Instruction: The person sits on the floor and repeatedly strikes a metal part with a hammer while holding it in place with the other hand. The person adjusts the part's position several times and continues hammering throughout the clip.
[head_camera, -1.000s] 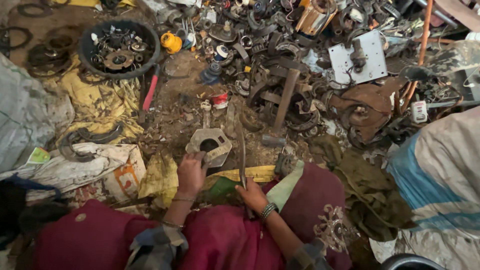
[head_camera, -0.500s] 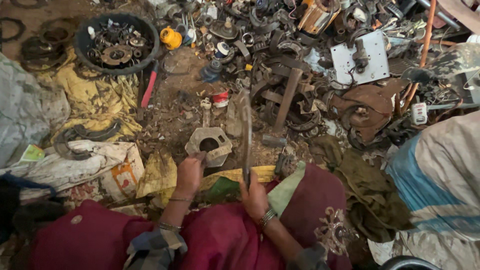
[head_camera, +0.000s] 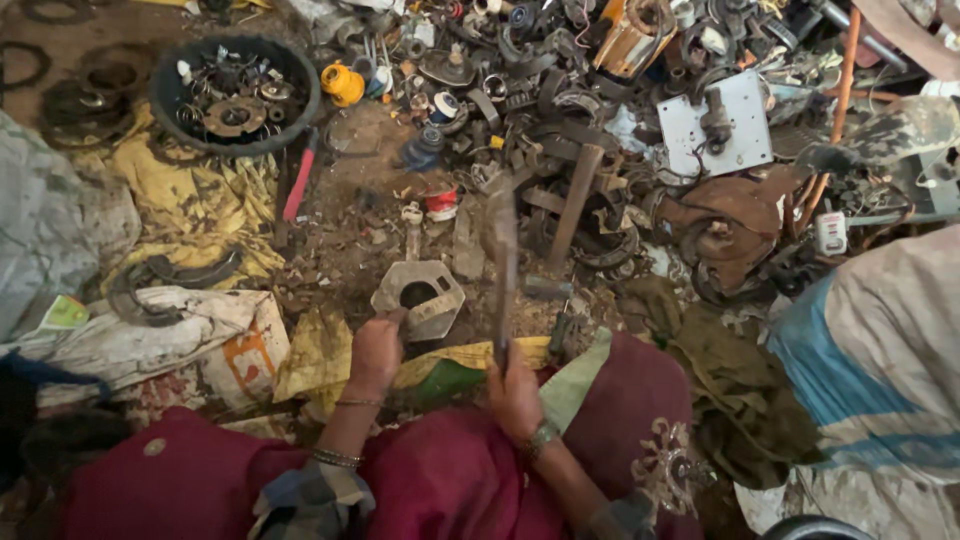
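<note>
Head cam: left hand (head_camera: 375, 352) pins the grey metal casting (head_camera: 418, 296) at frame centre, right hand (head_camera: 515, 395) fisted around a raised hammer (head_camera: 503, 262), so a glancing swing could easily smash those fingers.

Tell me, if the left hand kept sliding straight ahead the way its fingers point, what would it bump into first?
The left hand already touches the grey metal block with a round hole, so that comes first. Beyond it lies dirt with small scraps, though depth is hard to judge.
</note>
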